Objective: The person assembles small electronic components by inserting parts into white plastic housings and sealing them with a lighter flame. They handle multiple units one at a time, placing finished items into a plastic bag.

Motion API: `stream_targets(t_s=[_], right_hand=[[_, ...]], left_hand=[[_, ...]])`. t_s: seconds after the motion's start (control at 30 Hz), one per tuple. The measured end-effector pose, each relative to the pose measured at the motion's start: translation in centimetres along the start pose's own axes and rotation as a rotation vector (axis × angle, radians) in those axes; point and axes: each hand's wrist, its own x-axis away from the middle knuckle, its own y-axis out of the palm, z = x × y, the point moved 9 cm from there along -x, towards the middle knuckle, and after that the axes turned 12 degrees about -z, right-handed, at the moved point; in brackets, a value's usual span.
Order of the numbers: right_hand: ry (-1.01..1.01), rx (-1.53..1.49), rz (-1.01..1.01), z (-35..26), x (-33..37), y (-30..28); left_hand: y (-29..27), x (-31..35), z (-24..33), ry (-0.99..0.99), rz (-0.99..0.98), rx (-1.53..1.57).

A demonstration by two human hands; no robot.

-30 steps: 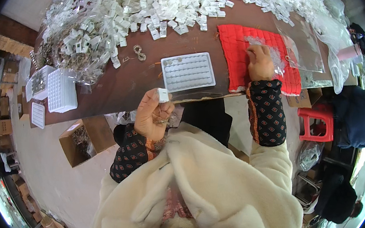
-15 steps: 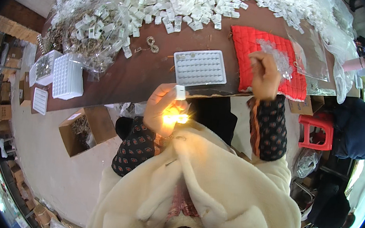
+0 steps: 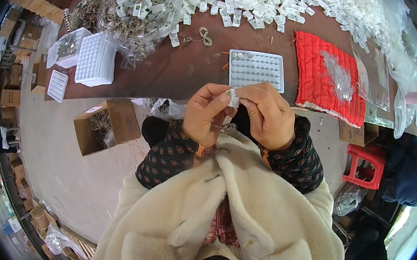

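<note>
My two hands meet in front of my chest, just off the table's near edge. Between them is a small white battery case (image 3: 233,99), partly covered by fingers. My left hand (image 3: 204,112) pinches it from the left with thumb and fingers. From the other side, the fingertips of my right hand (image 3: 268,113) close on its upper right part. No glow shows at the case now. Just beyond the hands lies a white tray (image 3: 279,75) with rows of round pockets; a few silver button cells (image 3: 240,55) sit in its far left corner.
A red quilted pad (image 3: 308,79) bears clear plastic bits (image 3: 337,75). White cases (image 3: 242,1) heap along the table's far side. Stacked white trays (image 3: 95,62) stand at left. Below are an open carton (image 3: 125,124) and a red stool (image 3: 367,164).
My right hand has come from the red pad to the case in my left hand. The bright yellow light at my left hand is out. The view has shifted.
</note>
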Motion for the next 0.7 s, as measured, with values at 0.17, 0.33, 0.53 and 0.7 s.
stream_targets(t_s=[0.17,0.33,0.53,0.7], right_hand=[[0.006,-0.015,-0.004,0.1,0.0,0.2],[0.071,0.062,-0.001,0.1,-0.4,0.6],[0.208,-0.051,-0.065,1.5,-0.6,0.3],[0.230,-0.109,-0.173,2.3,-1.3,1.4]], left_hand=[[0.3,-0.2,0.1,-0.018,-0.048,-0.042],[-0.4,-0.2,0.7,0.052,0.003,-0.054],[-0.6,-0.3,1.2,0.047,-0.048,-0.107],[-1.5,-0.5,1.2,0.052,-0.008,-0.068]])
